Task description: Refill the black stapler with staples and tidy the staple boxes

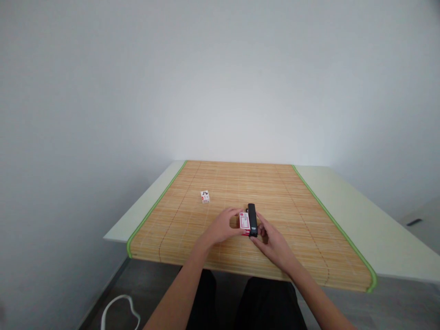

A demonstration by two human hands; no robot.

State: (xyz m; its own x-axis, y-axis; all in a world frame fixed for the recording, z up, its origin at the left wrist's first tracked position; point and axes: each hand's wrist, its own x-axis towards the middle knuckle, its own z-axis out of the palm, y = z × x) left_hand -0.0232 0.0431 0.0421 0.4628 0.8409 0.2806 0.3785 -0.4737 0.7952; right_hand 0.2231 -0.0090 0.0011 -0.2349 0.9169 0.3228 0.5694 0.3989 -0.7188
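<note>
My left hand [222,226] has its fingers curled round a small white and red box [244,222] in the middle of a bamboo mat [292,206]. My right hand [273,240] grips a slim black device [252,219] that lies against the box's right side, pointing away from me. Both hands meet over the mat near its front edge. A second small white and red box [205,196] stands alone on the mat, farther back and to the left of my hands.
The mat has green edging and covers most of a pale table [360,206] set against a white wall. A white cord [120,309] lies on the grey floor at the lower left. My dark-clothed legs show below the table's front edge.
</note>
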